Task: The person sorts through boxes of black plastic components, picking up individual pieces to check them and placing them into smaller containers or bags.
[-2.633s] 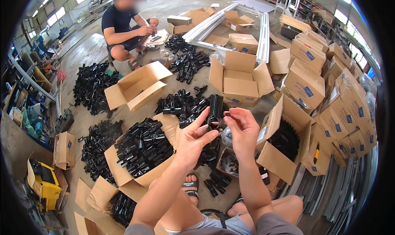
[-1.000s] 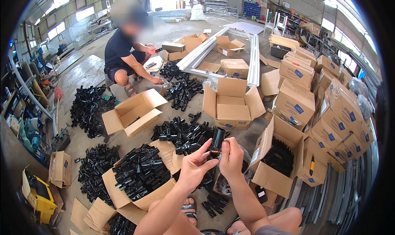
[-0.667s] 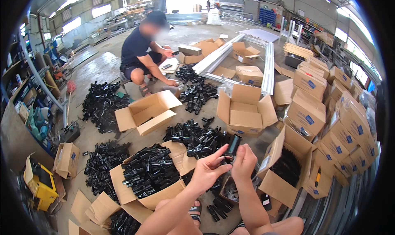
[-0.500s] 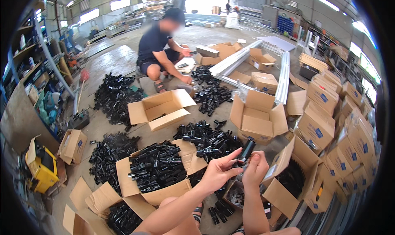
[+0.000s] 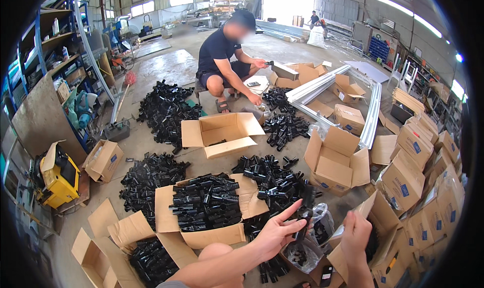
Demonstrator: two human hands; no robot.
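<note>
My left hand (image 5: pixel 276 233) holds a black tubular fitting (image 5: pixel 305 212) between thumb and fingers, tilted up over a small box with clear plastic bags (image 5: pixel 322 218) of small dark parts. To the right of it, my right hand (image 5: pixel 355 236) is closed, fingertips pressed together; anything inside is hidden. That hand is apart from the fitting and in front of an open carton (image 5: pixel 380 207) with dark pieces inside. A heap of black fittings (image 5: pixel 275 179) lies beyond my left hand. Left of that stands an open carton packed with black fittings (image 5: pixel 206 202).
A co-worker (image 5: pixel 224 61) squats ahead among heaps of black parts (image 5: pixel 166 111), holding a small dark piece. Open cartons (image 5: pixel 222 129) stand between us. Stacked cartons (image 5: pixel 418 147) crowd the right, near white metal profiles (image 5: pixel 370 116). A yellow case (image 5: pixel 60 179) stands at left.
My right hand has come off the fitting and moved right and down. My left hand keeps the fitting, now lower. The whole view has shifted right within the picture.
</note>
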